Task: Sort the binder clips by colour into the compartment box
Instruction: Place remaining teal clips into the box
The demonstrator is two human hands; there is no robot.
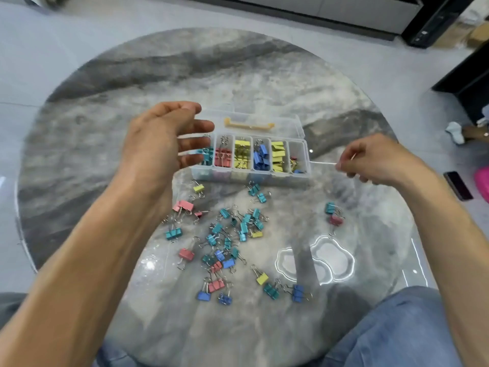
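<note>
Bright, even light; ceiling lamps glaring off the glossy surface (330, 260) near right. Wide-angle edges bowing; left hand (164, 139) blurring slightly.

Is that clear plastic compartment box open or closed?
Open: the clear plastic compartment box has its lid folded back behind it, leaving the coloured clips inside uncovered.

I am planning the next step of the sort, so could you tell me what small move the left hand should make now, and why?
Probably lower the left hand, which hovers open and holds nothing above the teal compartment of the compartment box, to the teal clips clustered loose on the table, and pick one up. Teal looks the commonest loose colour. The right hand pinches something thin beside the box.
</note>
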